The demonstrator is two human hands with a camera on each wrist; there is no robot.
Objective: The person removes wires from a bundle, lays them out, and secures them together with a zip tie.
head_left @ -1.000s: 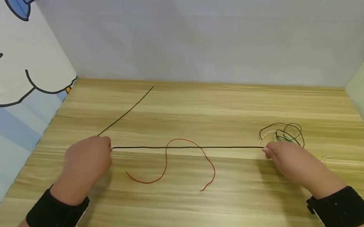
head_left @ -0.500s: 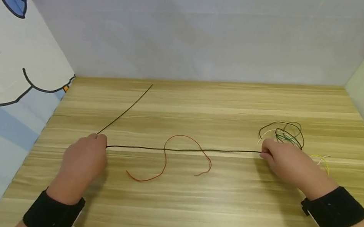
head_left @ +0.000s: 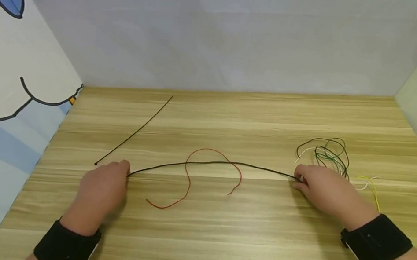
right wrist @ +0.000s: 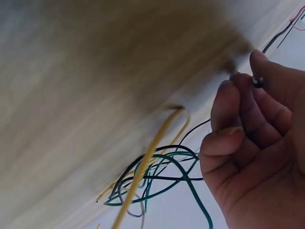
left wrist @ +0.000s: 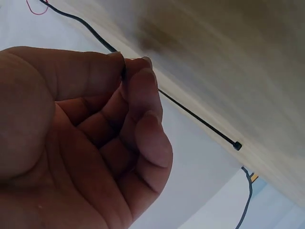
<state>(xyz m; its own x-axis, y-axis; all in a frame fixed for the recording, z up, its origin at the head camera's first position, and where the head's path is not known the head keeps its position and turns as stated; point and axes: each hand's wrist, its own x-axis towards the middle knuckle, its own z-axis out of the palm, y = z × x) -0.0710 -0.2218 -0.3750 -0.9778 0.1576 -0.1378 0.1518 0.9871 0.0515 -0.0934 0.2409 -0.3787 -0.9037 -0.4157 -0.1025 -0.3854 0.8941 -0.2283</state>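
Observation:
My left hand [head_left: 102, 190] pinches a black cord [head_left: 204, 162] near its left end, thumb against fingertips in the left wrist view. The other end is pinched by my right hand [head_left: 330, 189]; its dark tip [right wrist: 258, 83] pokes out at the thumb in the right wrist view. Between the hands the cord bows gently away from me. It crosses a wavy red string [head_left: 188, 185], which lies on the wooden table. Just beyond the left hand a second, straight black cord [head_left: 134, 132] lies slanted, with a small knob at its near end.
Green, black and white cords lie in a loose tangle [head_left: 329, 156] beyond my right hand. A yellow cord [head_left: 375, 195] lies by the right wrist. A grey back wall [head_left: 236, 49] and printed side panels [head_left: 1, 92] border the wooden table [head_left: 216, 246].
The black cord between my hands has gone from stretched straight to slack and bowed. My left hand has uncovered the second cord's near end. The red string's right end has shifted left and away.

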